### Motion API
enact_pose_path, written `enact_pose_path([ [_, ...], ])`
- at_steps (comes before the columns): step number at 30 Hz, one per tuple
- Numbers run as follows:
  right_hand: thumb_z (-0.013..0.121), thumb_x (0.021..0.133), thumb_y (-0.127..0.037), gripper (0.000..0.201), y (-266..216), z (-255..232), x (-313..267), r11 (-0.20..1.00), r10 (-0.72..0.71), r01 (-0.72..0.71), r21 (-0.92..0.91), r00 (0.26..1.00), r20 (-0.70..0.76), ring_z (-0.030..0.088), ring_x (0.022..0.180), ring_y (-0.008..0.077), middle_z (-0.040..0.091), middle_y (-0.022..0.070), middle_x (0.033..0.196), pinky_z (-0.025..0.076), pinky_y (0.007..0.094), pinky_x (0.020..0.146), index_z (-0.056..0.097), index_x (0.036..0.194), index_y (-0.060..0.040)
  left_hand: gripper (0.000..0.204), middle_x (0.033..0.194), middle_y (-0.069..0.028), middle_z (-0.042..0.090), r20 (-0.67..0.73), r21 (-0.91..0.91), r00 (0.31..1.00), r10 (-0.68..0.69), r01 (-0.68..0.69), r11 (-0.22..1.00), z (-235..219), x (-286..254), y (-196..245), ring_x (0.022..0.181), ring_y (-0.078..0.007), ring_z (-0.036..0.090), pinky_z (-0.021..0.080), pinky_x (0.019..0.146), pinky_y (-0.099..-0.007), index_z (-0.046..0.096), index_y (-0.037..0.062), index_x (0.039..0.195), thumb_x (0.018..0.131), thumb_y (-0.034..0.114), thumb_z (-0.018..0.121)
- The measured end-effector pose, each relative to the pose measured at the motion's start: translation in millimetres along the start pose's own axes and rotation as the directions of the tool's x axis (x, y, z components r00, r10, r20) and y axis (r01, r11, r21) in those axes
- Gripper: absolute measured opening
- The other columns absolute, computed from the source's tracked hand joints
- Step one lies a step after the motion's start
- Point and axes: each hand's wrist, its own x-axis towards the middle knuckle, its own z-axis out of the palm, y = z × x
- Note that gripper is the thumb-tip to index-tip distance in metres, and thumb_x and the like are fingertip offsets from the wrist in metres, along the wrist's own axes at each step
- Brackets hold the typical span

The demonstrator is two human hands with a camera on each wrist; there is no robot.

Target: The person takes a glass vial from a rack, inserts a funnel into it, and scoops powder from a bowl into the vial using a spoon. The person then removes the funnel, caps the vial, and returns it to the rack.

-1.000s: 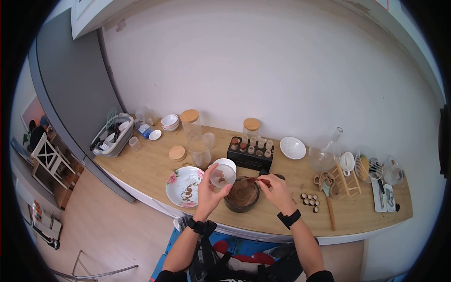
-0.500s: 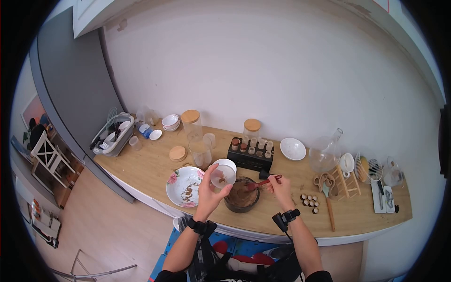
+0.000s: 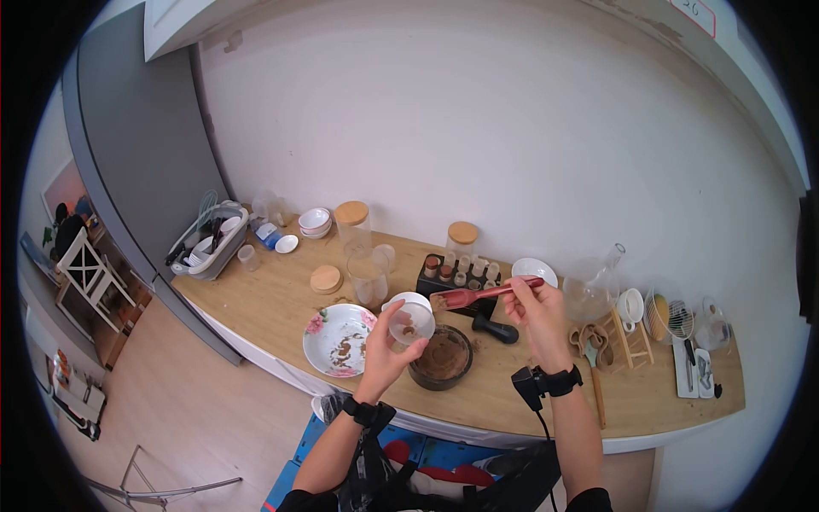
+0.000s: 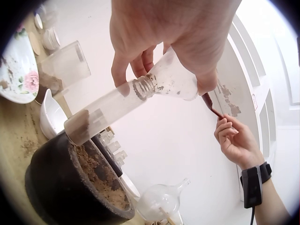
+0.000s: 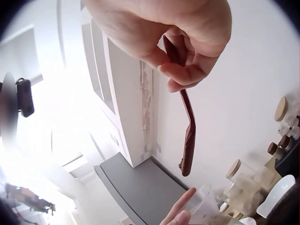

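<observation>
Gripping a small clear bottle (image 3: 409,322) tilted above the dark bowl (image 3: 441,356) on the bench (image 3: 273,307), the left hand (image 3: 384,346) curls round it; the right hand (image 3: 536,311) pinches a red spoon (image 3: 478,295) just right of it.

A plain white wall (image 3: 478,119) rises behind a long wooden countertop (image 3: 273,303) with a white front edge. A grey panel (image 3: 141,154) stands at the counter's left end, with white cabinets (image 3: 171,21) above it. The floor (image 3: 179,410) is light wood. At far left, a white chair (image 3: 81,269) with a crossed back stands by a framed picture (image 3: 58,183). Near the bottom edge sits 1 metal-framed chair (image 3: 162,491). The light is bright and even.
</observation>
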Motion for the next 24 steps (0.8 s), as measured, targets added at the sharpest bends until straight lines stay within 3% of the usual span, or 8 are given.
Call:
enact_pose_path([
  [6,0.058,0.095,-0.013,0.019,28,16,-5,0.983,-0.1,0.129,-0.13,0.973,0.206,0.057,0.065,0.008,0.062,0.0054,0.08,0.044,0.0207,0.054,0.064,0.103,0.0034,0.074,0.116,-0.009,0.05,0.028,-0.01,1.0,-0.014,0.014,1.0,-1,0,-2,0.109,-0.0183,0.053,0.047,0.097,-0.0337,0.037,0.0041,0.139,0.076,0.004,0.076],
  [16,0.061,0.093,-0.01,0.016,28,19,-11,0.969,-0.118,0.168,-0.183,0.959,0.26,0.057,0.069,0.0081,0.062,0.0035,0.083,0.044,0.0209,0.058,0.064,0.104,0.0007,0.074,0.114,-0.0094,0.052,0.022,-0.004,1.0,0.001,-0.001,1.0,0,1,3,0.108,-0.0185,0.054,0.047,0.095,-0.0339,0.037,0.0042,0.139,0.075,0.003,0.076],
  [19,0.062,0.091,-0.008,0.015,28,23,-16,0.936,-0.16,0.242,-0.255,0.938,0.306,0.057,0.072,0.0084,0.061,0.0033,0.086,0.046,0.0215,0.062,0.064,0.104,0.0003,0.074,0.11,-0.0067,0.053,0.0,-0.011,1.0,0.01,-0.01,1.0,2,1,2,0.105,-0.0173,0.056,0.049,0.095,-0.0346,0.041,0.005,0.137,0.074,0.005,0.078],
  [21,0.063,0.091,-0.007,0.015,28,25,-18,0.848,-0.222,0.392,-0.356,0.874,0.433,0.057,0.075,0.0088,0.061,0.0032,0.088,0.047,0.0219,0.066,0.065,0.103,0.0005,0.074,0.11,-0.0067,0.053,0.0,-0.002,1.0,0.014,-0.014,1.0,2,1,2,0.105,-0.0173,0.056,0.049,0.094,-0.0346,0.041,0.005,0.137,0.074,0.005,0.078],
  [23,0.063,0.09,-0.007,0.014,29,23,-19,0.861,-0.232,0.389,-0.326,0.873,0.43,0.057,0.074,0.0088,0.06,0.0033,0.09,0.047,0.0218,0.066,0.065,0.102,0.0003,0.074,0.11,-0.0066,0.053,-0.001,0.007,1.0,0.019,-0.019,1.0,2,2,1,0.105,-0.0173,0.056,0.049,0.094,-0.0345,0.041,0.0051,0.137,0.074,0.005,0.078],
  [24,0.063,0.09,-0.007,0.014,28,21,-21,0.907,-0.237,0.328,-0.265,0.915,0.326,0.057,0.074,0.0087,0.06,0.0031,0.09,0.047,0.0216,0.066,0.065,0.102,0.0006,0.074,0.11,-0.0067,0.053,-0.004,-0.006,1.0,0.013,-0.013,1.0,2,1,1,0.105,-0.0174,0.056,0.049,0.094,-0.0345,0.041,0.005,0.137,0.074,0.005,0.078],
])
